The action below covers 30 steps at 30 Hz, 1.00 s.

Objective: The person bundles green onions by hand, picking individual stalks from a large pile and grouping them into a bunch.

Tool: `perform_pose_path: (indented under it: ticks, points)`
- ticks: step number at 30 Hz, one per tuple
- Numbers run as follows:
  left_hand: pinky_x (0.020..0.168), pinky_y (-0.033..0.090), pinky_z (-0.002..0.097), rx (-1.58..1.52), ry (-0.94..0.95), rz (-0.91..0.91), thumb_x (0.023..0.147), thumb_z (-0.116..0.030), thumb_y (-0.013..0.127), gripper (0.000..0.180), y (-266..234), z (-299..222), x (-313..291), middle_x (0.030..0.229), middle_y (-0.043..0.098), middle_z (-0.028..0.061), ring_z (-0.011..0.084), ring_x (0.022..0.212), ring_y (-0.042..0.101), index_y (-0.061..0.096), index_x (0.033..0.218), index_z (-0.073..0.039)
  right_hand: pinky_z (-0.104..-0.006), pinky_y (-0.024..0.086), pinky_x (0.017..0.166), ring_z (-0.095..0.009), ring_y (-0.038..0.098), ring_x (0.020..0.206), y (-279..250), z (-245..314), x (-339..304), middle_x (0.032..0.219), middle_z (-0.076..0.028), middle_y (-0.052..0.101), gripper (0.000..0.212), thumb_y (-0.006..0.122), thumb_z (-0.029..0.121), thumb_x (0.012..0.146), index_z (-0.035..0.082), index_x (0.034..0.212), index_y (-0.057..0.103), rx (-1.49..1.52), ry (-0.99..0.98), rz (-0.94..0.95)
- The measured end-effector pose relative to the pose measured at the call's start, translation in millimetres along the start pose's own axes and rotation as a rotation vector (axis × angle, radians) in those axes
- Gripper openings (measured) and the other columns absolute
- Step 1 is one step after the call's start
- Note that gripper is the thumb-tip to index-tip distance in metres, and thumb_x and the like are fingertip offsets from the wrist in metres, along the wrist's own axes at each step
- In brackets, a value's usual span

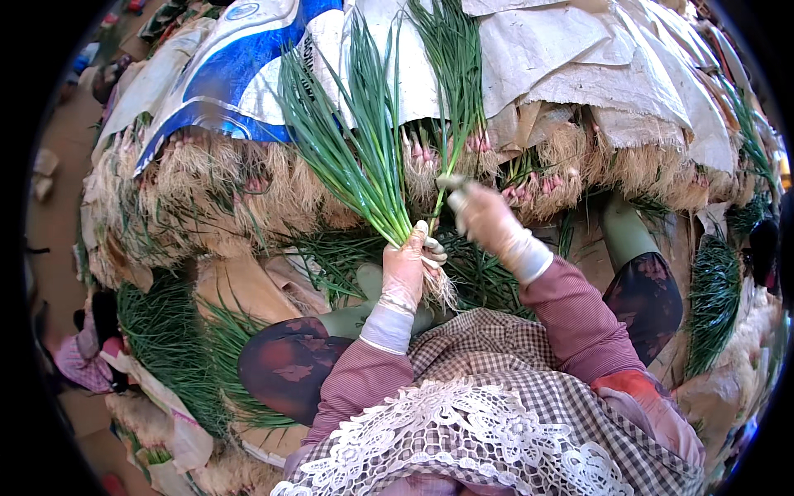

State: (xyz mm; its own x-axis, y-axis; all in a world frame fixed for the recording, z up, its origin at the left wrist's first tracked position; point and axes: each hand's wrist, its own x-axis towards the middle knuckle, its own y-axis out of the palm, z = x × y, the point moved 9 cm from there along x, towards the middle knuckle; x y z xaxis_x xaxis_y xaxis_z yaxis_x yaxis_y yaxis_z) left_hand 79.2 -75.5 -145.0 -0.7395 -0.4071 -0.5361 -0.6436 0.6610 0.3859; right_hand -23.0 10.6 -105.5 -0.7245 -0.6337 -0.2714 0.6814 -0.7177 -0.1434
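Note:
My left hand (404,269), in a pale translucent glove, is closed around a bunch of spring onions (364,157). Their long green leaves fan up and to the left, while white bulbs and stringy roots (440,288) stick out at the lower right of the fist. Just right of the bunch is my right hand (490,221), gloved too and blurred, its fingers drawn together by a green stalk (438,207). What those fingers pinch cannot be made out. Beyond them, more long green leaves (455,70) lie over a white sack.
A wide heap of rooted spring onions (240,186) curves across the front, covered by white and blue sacks (579,58). Loose green leaves (331,256) lie between my legs. Bundles of greens stand at left (165,347) and right (713,298). Another person's checkered sleeve (83,364) shows far left.

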Motion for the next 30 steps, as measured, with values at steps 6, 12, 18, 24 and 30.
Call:
perform_pose_path:
  ticks: [6,12,18,24,30]
  points:
    - [0.046,0.04,0.0275,-0.329,0.022,0.186,0.083,-0.026,0.047,0.027,7.5,-14.5,-3.6,0.053,0.045,0.0022,0.0152,0.048,0.045,0.044,0.063,-0.008,-0.0192,0.035,0.039,-0.007,0.043,0.044,58.4,-9.4,3.3,0.058,0.002,0.048,0.008,0.047,0.011,0.081,0.005,0.083,0.053,0.527,0.163,0.234]
    - [0.043,0.031,0.0228,-0.488,0.094,0.273,0.083,-0.03,0.046,0.023,16.2,-41.6,-19.0,0.05,0.033,-0.0026,0.0104,0.045,0.035,0.04,0.067,-0.014,-0.0151,0.024,0.031,-0.002,0.031,0.031,17.0,28.7,0.8,0.041,0.007,0.033,0.013,0.048,0.016,0.08,0.009,0.069,0.047,1.197,0.032,0.376]
    - [0.049,0.041,0.0237,-0.591,0.072,0.606,0.082,-0.027,0.048,0.032,17.7,-70.4,-17.9,0.058,0.05,0.0013,0.0111,0.052,0.048,0.047,0.102,-0.001,-0.0375,0.041,0.077,-0.026,0.054,0.085,23.5,-128.1,-21.6,0.092,-0.014,0.057,0.041,0.051,0.038,0.074,0.005,0.098,0.054,-1.36,0.381,0.782]
    - [0.074,0.044,0.0369,-0.6,-0.208,0.494,0.079,-0.026,0.053,0.038,25.3,-6.7,-8.9,0.057,0.043,0.0011,0.0158,0.064,0.046,0.048,0.101,0.005,-0.0303,0.043,0.067,-0.022,0.056,0.08,76.9,-72.2,62.6,0.087,-0.014,0.058,0.026,0.05,0.02,0.075,0.004,0.095,0.054,0.288,0.365,0.105]
    - [0.073,0.046,0.036,-0.494,0.169,0.426,0.08,-0.016,0.05,0.014,23.3,-61.8,-21.3,0.06,0.05,0.0045,0.0188,0.064,0.053,0.052,0.081,-0.002,-0.022,0.036,0.051,-0.01,0.043,0.053,38.4,-64.6,43.0,0.067,-0.003,0.05,0.016,0.046,0.015,0.083,0.001,0.089,0.052,0.354,0.292,0.005]
